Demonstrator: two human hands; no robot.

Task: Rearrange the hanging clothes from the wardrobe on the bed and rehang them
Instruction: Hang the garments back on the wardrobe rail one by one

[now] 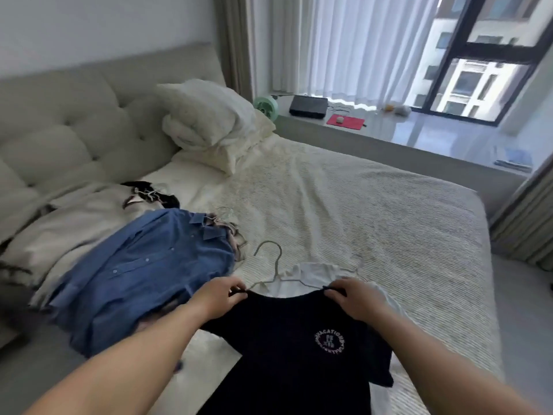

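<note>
Black T-shirt (293, 348) over white garment (317, 272), hanger (273, 265) half hidden.

Two bare forearms are seen entering from the bottom edge, no sleeves reaching into view on either. Left hand (223, 296) and right hand (353, 298) are uncovered; no gloves, rings, watch or wristbands are seen. Fingernails are too blurred to be judged. Nothing else of the body is shown.

Matt black cloth shirt (287, 339); blue denim shirt (143, 265); ribbed bedspread (374, 211).
</note>
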